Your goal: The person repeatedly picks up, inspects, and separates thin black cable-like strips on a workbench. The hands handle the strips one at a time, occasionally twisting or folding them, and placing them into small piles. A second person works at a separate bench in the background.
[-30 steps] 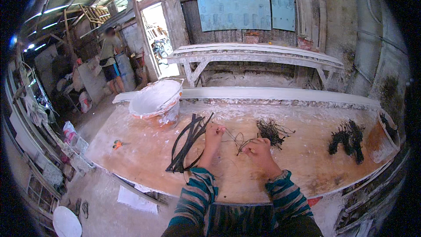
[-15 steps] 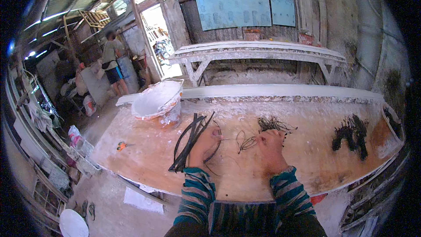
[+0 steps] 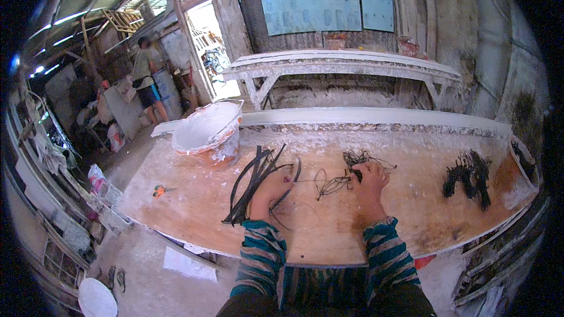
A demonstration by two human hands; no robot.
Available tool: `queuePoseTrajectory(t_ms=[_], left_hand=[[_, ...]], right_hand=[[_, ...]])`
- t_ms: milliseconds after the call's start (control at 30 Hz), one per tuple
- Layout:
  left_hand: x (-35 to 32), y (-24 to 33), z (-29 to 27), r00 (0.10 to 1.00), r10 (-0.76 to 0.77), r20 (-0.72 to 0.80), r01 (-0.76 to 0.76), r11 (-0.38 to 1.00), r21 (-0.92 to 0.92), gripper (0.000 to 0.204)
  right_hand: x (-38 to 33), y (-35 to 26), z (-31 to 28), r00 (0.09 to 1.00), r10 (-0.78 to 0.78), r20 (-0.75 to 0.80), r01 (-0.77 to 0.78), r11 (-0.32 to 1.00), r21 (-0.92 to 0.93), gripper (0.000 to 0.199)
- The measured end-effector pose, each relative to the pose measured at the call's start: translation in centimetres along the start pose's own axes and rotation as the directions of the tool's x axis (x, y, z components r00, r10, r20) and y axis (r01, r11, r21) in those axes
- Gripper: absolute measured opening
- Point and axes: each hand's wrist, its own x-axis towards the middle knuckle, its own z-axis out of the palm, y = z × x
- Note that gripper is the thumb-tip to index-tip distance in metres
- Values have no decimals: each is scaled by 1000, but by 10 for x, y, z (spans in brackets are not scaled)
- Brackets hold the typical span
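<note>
A bundle of flat black strips (image 3: 249, 185) lies on the wooden table, left of centre. Over its right side rests my left hand (image 3: 274, 192), fingers curled, with a black strip bending up past the fingertips. My right hand (image 3: 370, 183) is closed on thin black cords (image 3: 333, 185), whose loose loops stick out toward the left hand. A fine strand appears to run between both hands. Just beyond the right hand sits a tangle of the same cords (image 3: 359, 157). What lies inside each palm is hidden.
Orange-handled scissors (image 3: 160, 191) lie at the table's left. A white-crusted bucket (image 3: 207, 132) stands at the back left. Dark bunches of cord (image 3: 468, 179) lie to the right. Behind is a long white bench (image 3: 346, 64); a person (image 3: 147, 79) stands far left.
My right hand has rolled slightly and drawn its fingers in over the cords, with a dark bit now showing by the thumb. My left hand stays at the strips. The whole view has shifted slightly.
</note>
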Motion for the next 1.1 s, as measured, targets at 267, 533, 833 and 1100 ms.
queuePoseTrajectory(t_ms=[267,533,833,1100], left_hand=[[2,38,-13,977,-119,-178,-131,321,-938,7],[4,63,21,995,88,49,38,116,-992,4],[6,65,47,984,122,131,95,266,-959,8],[2,70,43,981,124,149,110,279,-954,11]], right_hand=[[-7,-11,-1,994,-99,45,93,987,128,14],[-9,-14,5,894,-105,436,-348,453,821,17],[-11,-28,-14,720,-198,665,-616,259,744,21],[-11,-29,-15,707,-224,671,-636,214,741,24]])
